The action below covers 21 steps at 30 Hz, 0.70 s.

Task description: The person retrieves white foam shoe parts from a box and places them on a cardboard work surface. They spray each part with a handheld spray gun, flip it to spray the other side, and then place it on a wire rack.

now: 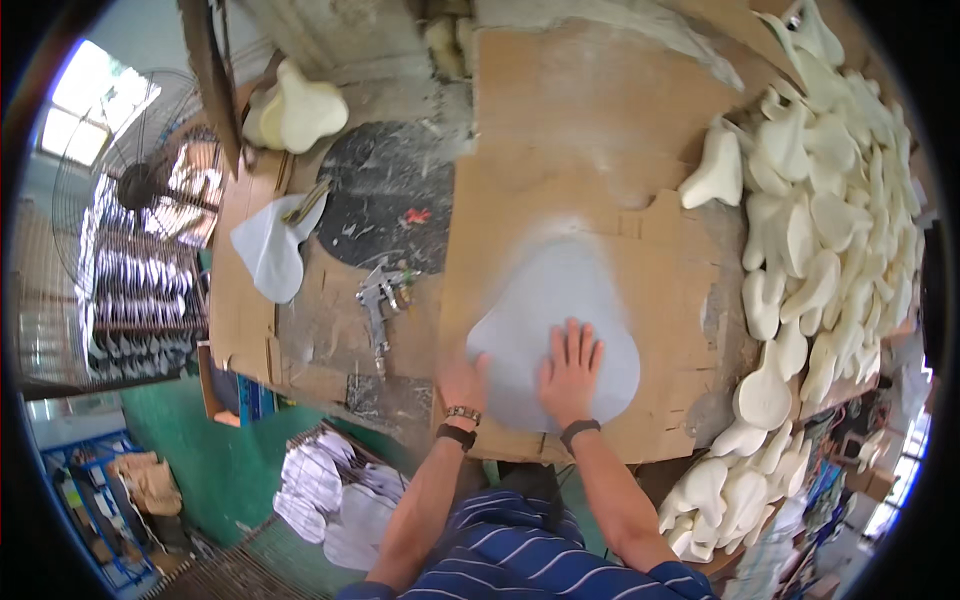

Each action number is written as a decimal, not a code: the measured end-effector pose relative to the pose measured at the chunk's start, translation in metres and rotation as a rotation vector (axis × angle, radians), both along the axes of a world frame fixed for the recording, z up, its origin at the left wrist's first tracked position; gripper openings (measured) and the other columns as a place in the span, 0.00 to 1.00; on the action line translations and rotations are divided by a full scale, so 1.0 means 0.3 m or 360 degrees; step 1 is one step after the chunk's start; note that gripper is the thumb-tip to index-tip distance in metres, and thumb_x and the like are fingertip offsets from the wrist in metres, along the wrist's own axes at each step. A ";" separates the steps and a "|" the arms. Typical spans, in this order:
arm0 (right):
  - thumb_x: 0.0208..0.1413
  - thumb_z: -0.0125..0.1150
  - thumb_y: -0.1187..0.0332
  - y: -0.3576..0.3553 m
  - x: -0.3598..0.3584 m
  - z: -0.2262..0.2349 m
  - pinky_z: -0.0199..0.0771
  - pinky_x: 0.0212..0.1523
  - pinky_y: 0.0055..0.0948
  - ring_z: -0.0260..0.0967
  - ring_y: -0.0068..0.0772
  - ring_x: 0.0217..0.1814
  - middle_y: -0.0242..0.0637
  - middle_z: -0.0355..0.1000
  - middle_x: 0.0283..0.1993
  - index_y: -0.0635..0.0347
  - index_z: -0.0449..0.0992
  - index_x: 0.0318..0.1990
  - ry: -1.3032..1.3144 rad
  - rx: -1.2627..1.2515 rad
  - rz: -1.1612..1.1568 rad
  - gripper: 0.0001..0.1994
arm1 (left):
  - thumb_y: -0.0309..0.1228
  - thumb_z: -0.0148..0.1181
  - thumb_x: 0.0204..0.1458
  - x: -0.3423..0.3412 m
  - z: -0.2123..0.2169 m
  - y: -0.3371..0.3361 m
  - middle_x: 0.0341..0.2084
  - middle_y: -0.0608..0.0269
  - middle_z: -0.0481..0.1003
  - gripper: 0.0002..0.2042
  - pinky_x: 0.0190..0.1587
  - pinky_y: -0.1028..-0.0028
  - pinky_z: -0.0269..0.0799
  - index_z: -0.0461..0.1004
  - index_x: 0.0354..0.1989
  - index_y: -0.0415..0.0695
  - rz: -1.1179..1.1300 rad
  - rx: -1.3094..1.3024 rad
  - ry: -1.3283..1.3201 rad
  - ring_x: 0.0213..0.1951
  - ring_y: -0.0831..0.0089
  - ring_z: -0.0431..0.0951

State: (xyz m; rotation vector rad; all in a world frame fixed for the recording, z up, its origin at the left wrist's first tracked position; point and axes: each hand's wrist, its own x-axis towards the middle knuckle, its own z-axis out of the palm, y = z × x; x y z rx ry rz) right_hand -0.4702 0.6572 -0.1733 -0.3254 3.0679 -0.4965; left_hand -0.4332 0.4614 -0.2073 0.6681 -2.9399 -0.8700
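A light grey, saddle-shaped sheet (530,300), wide at the near end and narrowing away from me, lies on the cardboard-covered table. My right hand (572,375) rests flat on its near part, fingers stretched out. Beside the sheet's left edge is my left hand (462,383), smeared by motion; whether its fingers grip the edge cannot be made out. To the left of the sheet, a metal spray gun (378,305) lies on the table. A second grey sheet (270,250) sits farther left, with a brush-like tool (306,202) across it.
Many cream foam saddle pads (800,220) are heaped along the right side, with more at the near right (730,490). A few pads (300,108) stand at the far left. A fan (137,187) and racks of grey pieces (145,290) are on the left. Below, white pieces (335,490) lie on a mesh rack.
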 end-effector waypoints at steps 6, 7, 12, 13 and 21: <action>0.60 0.48 0.58 -0.009 0.002 -0.049 0.31 0.76 0.60 0.37 0.57 0.80 0.45 0.46 0.78 0.56 0.61 0.70 0.0077 0.0240 -0.0024 0.30 | 0.34 0.60 0.57 0.009 0.127 -0.150 0.45 0.44 0.69 0.23 0.52 0.55 0.67 0.66 0.58 0.37 0.0366 0.0231 0.0190 0.49 0.45 0.70; 0.60 0.47 0.59 -0.008 0.011 -0.041 0.31 0.76 0.60 0.37 0.57 0.80 0.46 0.46 0.78 0.56 0.60 0.70 0.0082 0.0253 -0.0028 0.30 | 0.32 0.60 0.55 0.005 0.139 -0.204 0.45 0.44 0.69 0.22 0.53 0.55 0.66 0.67 0.58 0.38 0.0409 0.0086 0.0326 0.49 0.45 0.69; 0.62 0.45 0.60 -0.041 0.001 -0.061 0.30 0.76 0.59 0.37 0.56 0.80 0.47 0.47 0.78 0.57 0.58 0.71 0.0109 0.0284 0.0019 0.30 | 0.30 0.68 0.49 -0.018 0.055 -0.471 0.45 0.46 0.69 0.24 0.53 0.55 0.66 0.68 0.54 0.40 0.0551 -0.0264 0.0188 0.51 0.45 0.69; 0.62 0.45 0.60 -0.050 -0.003 -0.062 0.30 0.76 0.59 0.37 0.56 0.80 0.47 0.47 0.78 0.57 0.58 0.71 0.0122 0.0285 0.0026 0.30 | 0.30 0.69 0.48 -0.029 0.054 -0.505 0.46 0.46 0.70 0.25 0.53 0.55 0.67 0.68 0.54 0.40 0.0509 -0.0210 0.0081 0.52 0.45 0.69; 0.59 0.46 0.60 -0.051 0.001 -0.079 0.32 0.76 0.58 0.38 0.56 0.80 0.47 0.48 0.77 0.57 0.60 0.70 0.0217 0.0285 0.0013 0.31 | 0.27 0.68 0.42 -0.060 0.051 -0.627 0.34 0.59 0.75 0.21 0.36 0.66 0.70 0.73 0.48 0.41 0.0460 0.0598 -0.0058 0.34 0.63 0.75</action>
